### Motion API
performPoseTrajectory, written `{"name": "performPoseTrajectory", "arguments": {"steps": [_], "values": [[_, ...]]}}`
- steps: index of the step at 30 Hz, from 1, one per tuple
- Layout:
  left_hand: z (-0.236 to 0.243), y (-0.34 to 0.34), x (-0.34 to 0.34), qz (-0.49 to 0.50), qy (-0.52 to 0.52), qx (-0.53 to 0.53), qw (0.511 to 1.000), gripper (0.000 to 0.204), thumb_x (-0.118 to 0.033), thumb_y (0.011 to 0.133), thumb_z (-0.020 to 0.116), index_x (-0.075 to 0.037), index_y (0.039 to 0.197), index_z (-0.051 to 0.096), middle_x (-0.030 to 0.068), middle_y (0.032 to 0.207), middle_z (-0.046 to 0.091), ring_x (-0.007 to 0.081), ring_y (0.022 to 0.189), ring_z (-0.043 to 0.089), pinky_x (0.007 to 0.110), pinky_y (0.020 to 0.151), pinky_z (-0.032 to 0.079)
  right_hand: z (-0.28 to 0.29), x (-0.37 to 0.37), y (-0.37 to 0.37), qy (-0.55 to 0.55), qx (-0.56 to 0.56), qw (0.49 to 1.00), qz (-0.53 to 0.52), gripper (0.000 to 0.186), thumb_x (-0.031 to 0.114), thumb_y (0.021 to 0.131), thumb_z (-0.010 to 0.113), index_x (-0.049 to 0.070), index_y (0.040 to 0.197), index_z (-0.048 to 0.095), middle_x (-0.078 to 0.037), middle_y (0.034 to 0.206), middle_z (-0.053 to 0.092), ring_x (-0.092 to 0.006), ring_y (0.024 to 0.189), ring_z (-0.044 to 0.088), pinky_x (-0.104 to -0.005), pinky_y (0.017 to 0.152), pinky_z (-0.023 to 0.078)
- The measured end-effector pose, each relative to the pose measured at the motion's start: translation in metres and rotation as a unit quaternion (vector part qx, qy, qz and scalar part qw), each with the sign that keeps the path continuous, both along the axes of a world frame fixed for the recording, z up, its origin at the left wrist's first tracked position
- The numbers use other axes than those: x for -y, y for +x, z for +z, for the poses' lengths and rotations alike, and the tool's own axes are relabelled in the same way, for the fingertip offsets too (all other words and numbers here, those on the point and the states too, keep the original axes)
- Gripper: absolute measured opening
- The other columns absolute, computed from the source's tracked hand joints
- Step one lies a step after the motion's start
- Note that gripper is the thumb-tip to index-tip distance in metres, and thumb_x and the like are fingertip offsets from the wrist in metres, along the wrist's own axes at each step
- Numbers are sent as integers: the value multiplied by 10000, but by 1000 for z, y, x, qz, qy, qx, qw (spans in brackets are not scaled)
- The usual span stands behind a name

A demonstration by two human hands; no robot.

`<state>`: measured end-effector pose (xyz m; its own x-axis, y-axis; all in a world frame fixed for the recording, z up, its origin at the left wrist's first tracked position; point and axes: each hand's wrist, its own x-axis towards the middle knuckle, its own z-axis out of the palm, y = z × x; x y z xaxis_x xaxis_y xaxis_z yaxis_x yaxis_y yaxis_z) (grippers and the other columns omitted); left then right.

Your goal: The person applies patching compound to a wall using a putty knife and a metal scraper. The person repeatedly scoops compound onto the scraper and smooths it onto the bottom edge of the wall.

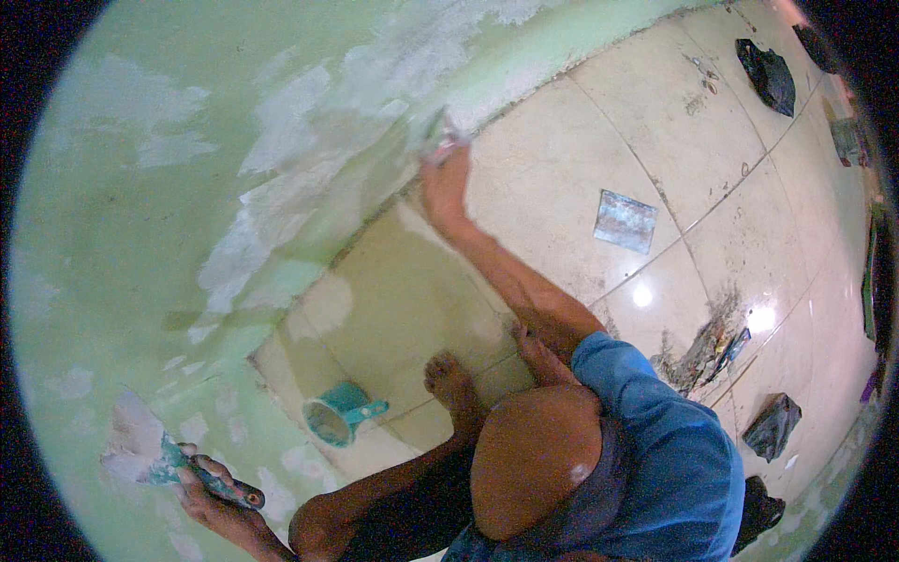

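Observation:
At the lower left, my left hand [208, 487] is wrapped round the handle of a wide putty knife [136, 438]. White paste covers much of its blade, and its teal and black handle is smeared. My right arm reaches forward to the base of the green wall [122, 244], where pale filler patches [281, 187] spread over the paint. There, my right hand [445, 183] is closed on a small flat scraper [447, 134], held against the wall just above the floor edge. Motion blurs this scraper, so its exact shape is unclear.
Between my legs and the wall, a teal plastic dipper [339, 414] lies on the tiled floor [534, 140]. Farther right are a grey flat sheet [626, 222], black plastic bags [766, 77] and a dark dirty heap [707, 347]. My bare foot [452, 386] rests near the dipper.

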<state>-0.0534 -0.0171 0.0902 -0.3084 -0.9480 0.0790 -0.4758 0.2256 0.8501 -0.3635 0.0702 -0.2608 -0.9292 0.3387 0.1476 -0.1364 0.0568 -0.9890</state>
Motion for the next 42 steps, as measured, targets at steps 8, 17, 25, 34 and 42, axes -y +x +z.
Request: {"name": "performPoseTrajectory", "arguments": {"steps": [8, 17, 25, 34, 42], "values": [[-3, 2, 10, -20, -37, -40, 998, 296, -240, 892, 563, -10, 1073, 519, 51, 767, 570, 69, 524, 482, 188, 336, 337, -25, -41, 48, -153, 187, 959, 146, 314, 53, 792, 552, -16, 1096, 513, -154, 977, 556, -243, 869, 556, -359, 755, 458], [1, -13, -13, -9, 0, -19, 1000, 278, -253, 899, 546, -41, 1078, 526, 25, 720, 570, 64, 456, 457, 196, 288, 294, 10, -19, -9, -403, 247, 878, 79, 130, 12, 748, 566, 17, 877, 567, -39, 720, 558, -132, 599, 515, -293, 483, 403], [3, -12, -14, -14, -31, 1, 999, 271, -302, 898, 535, -73, 1044, 542, -2, 681, 536, 58, 422, 411, 200, 281, 262, 31, -40, 35, -232, 174, 945, 148, 90, 50, 758, 577, 13, 839, 568, -39, 722, 564, -125, 586, 507, -288, 479, 396], [-1, -26, -21, -22, -8, -15, 1000, 271, -245, 912, 510, -42, 1091, 496, 22, 639, 516, 74, 380, 399, 204, 254, 260, -34, -69, -60, -200, 155, 967, -15, 114, 61, 741, 589, -38, 779, 548, -73, 690, 554, -162, 563, 501, -321, 480, 407], [-14, -34, -19, -116, -25, 103, 988, 270, -272, 887, 544, -43, 1030, 527, 37, 662, 523, 85, 452, 460, 192, 367, 348, 96, -62, 49, -271, 118, 888, 351, 218, 135, 784, 651, -5, 948, 621, -41, 779, 610, -123, 693, 541, -270, 678, 450]]}}
